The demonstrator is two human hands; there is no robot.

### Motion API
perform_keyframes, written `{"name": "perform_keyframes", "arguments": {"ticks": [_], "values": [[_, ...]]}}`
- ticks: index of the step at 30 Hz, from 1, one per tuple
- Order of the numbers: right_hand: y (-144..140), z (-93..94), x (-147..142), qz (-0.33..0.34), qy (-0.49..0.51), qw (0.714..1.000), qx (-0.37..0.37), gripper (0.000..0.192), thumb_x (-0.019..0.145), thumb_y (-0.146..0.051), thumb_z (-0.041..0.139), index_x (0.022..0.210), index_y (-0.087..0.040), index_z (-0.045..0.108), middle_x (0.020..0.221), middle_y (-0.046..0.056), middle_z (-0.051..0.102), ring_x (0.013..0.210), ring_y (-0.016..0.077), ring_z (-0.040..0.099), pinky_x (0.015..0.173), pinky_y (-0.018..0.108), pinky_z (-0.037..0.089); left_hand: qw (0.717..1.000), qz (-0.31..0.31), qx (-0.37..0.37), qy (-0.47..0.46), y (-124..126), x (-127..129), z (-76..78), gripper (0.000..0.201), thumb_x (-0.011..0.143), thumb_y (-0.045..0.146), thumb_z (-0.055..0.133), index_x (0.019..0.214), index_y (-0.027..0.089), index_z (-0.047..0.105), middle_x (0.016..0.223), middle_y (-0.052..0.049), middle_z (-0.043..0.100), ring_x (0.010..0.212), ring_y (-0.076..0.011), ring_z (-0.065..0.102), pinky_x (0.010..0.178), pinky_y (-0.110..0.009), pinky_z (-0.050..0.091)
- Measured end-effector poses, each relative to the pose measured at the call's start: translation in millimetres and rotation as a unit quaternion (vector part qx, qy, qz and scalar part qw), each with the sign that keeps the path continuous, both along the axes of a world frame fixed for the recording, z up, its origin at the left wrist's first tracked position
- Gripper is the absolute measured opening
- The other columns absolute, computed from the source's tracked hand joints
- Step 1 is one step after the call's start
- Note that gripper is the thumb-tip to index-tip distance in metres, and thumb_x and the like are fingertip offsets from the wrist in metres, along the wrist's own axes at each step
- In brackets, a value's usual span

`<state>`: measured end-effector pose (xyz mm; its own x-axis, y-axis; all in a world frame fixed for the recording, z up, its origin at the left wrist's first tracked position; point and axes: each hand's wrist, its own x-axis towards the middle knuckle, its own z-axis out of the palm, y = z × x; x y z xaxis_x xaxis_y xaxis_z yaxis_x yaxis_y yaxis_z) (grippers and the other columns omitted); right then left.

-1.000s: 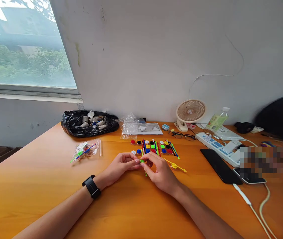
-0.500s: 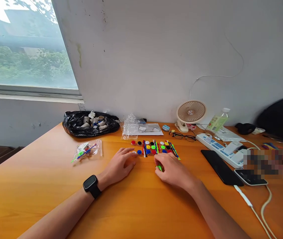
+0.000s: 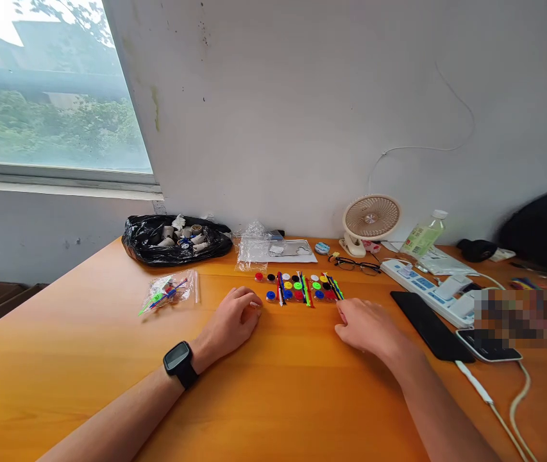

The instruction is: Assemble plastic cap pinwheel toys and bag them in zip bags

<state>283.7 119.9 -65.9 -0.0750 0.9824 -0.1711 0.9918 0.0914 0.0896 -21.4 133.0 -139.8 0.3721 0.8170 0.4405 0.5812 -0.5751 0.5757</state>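
My left hand (image 3: 232, 324), with a black watch (image 3: 177, 357) on its wrist, rests on the table with fingers curled. A small white disc (image 3: 254, 304) shows at its fingertips. Beside it lie rows of coloured plastic discs, among them a red one (image 3: 258, 277) and a blue one (image 3: 270, 296). Thin plastic sticks lie in bundles between them: a left bundle (image 3: 280, 289), a middle bundle (image 3: 306, 290) and a right bundle (image 3: 333, 287). The closed fingertips of my right hand (image 3: 367, 325) are at the lower end of the right bundle, partly hiding it.
A clear bag of plastic parts (image 3: 170, 292) lies left. Behind are a black bag (image 3: 138, 247), plastic wrapping (image 3: 252, 250), glasses (image 3: 354, 265), a fan (image 3: 372, 218) and a bottle (image 3: 424, 236). A power strip (image 3: 412, 282), phones (image 3: 427, 321) and cables stand right.
My right hand has moved right from below the middle bundle to the right one. The green stick it held now lies in the middle bundle. The white disc has left its spot beside the blue one.
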Motion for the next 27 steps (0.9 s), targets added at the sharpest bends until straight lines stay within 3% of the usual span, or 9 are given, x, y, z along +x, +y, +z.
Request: {"name": "perform_keyframes", "arguments": {"ticks": [4,7,9,12,15,18,21,27], "values": [[1,4.6,3,0.047,0.014,0.996,0.073,0.007,0.080,-0.016,0.061,0.076,-0.020,0.057,0.096,0.012,0.071,0.095,0.0302,0.066,0.071,0.035,0.038,1.000,-0.013,-0.023,-0.010,-5,4,0.1,0.018,0.098,0.018,0.055,0.105,0.022,0.071,0.108,-0.009,0.068,0.090,-0.0211,0.068,0.081,-0.033,0.058],[0,-0.3,-12,0.127,0.123,0.974,0.144,0.009,0.091,-0.021,0.057,0.083,-0.021,0.060,0.098,0.010,0.071,0.097,0.0264,0.065,0.080,0.035,0.046,0.999,-0.042,-0.032,-0.011,-10,7,1.4,0.024,0.099,0.021,0.057,0.120,0.022,0.069,0.107,-0.008,0.069,0.083,-0.0185,0.067,0.077,-0.032,0.057],[-3,-9.6,-26,0.172,0.207,0.952,0.144,0.013,0.098,-0.027,0.054,0.101,-0.020,0.066,0.108,0.009,0.073,0.100,0.0242,0.067,0.086,0.034,0.049,0.996,-0.079,-0.043,-0.027,-13,9,2.1,0.033,0.097,0.023,0.061,0.130,0.024,0.065,0.109,-0.006,0.071,0.086,-0.0179,0.068,0.080,-0.031,0.057],[-10,-28.0,-47,0.210,0.246,0.941,0.104,0.038,0.101,-0.031,0.054,0.138,-0.021,0.061,0.136,0.012,0.068,0.124,0.0271,0.064,0.104,0.037,0.048,0.989,-0.119,-0.058,-0.062,-15,11,1.8,0.036,0.096,0.023,0.065,0.133,0.025,0.063,0.108,-0.004,0.073,0.092,-0.0175,0.070,0.086,-0.030,0.058],[-13,-40.9,-58,0.225,0.237,0.941,0.083,0.046,0.106,-0.033,0.049,0.150,-0.020,0.055,0.140,0.014,0.066,0.131,0.0291,0.061,0.109,0.040,0.046,0.990,-0.119,-0.056,-0.060,-14,11,2.3,0.029,0.098,0.024,0.063,0.128,0.024,0.066,0.110,-0.005,0.073,0.094,-0.0178,0.070,0.088,-0.031,0.058],[-12,-43.3,-62,0.226,0.232,0.942,0.090,0.041,0.110,-0.034,0.042,0.145,-0.019,0.058,0.130,0.014,0.070,0.123,0.0280,0.065,0.105,0.039,0.047,0.993,-0.111,-0.024,-0.031,-14,11,6.5,0.028,0.102,0.025,0.060,0.129,0.026,0.066,0.127,-0.007,0.070,0.114,-0.0215,0.067,0.103,-0.036,0.055],[-12,-40.5,-64,0.227,0.218,0.944,0.097,0.033,0.111,-0.035,0.040,0.126,-0.020,0.065,0.116,0.012,0.071,0.110,0.0264,0.068,0.097,0.037,0.049,0.993,-0.120,0.010,0.014,-16,12,12.8,0.034,0.106,0.029,0.055,0.139,0.030,0.062,0.145,-0.006,0.063,0.133,-0.0252,0.056,0.116,-0.044,0.048],[-16,-36.8,-67,0.251,0.231,0.935,0.098,0.023,0.110,-0.034,0.046,0.110,-0.021,0.065,0.107,0.008,0.069,0.103,0.0242,0.066,0.091,0.034,0.048,0.989,-0.102,0.016,0.110,-15,11,11.0,0.043,0.111,0.041,0.042,0.152,0.031,0.052,0.162,-0.004,0.049,0.146,-0.0281,0.044,0.124,-0.052,0.037]]}}
